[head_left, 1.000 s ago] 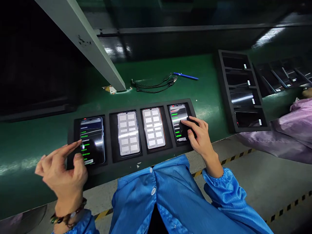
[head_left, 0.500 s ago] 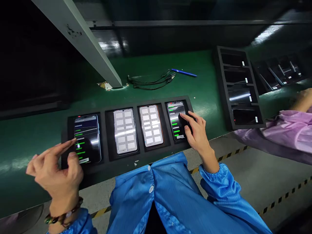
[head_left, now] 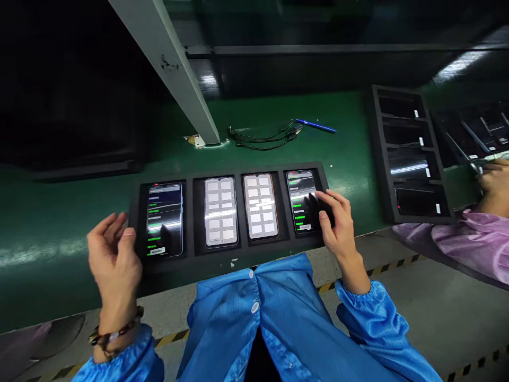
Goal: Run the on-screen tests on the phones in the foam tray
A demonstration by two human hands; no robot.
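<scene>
Green worktop (head_left: 352,164). On it, just in front of the wearer, a black tray (head_left: 190,215) with four pockets in a row, one smartphone lying face up in each, all screens lit.

Leftmost phone (head_left: 165,220): black screen, rows of green text with a few whitish ones between, paler band across the top, small red mark at the upper edge, white label near the bottom. Bluish glint down its right side. Text too small to read. Glare and a dark hand-shaped reflection on the glass.

Second phone (head_left: 221,212): pale screen, two columns of whitish blocks on grey, a bright streak of reflected light across the middle, small label at lower left.

Third phone (head_left: 261,206): same block pattern, notch at top, orange rim showing along the right side.

Rightmost phone (head_left: 301,204): dark again, green and white rows, red mark at top, label at the foot, finger-shaped reflections over the middle.

Left hand (head_left: 115,254): beside the tray's left end, grip apart, thumb clear of the loosely curled fingers. Beaded bracelet (head_left: 115,335) at the wrist.

Right hand (head_left: 340,225): over the tray's right end, grip apart, index fingertip at the right edge of the rightmost phone; cannot tell whether it touches.

Beyond the tray: black cables (head_left: 262,139), with a blue pen (head_left: 316,126) by their right end.
</scene>
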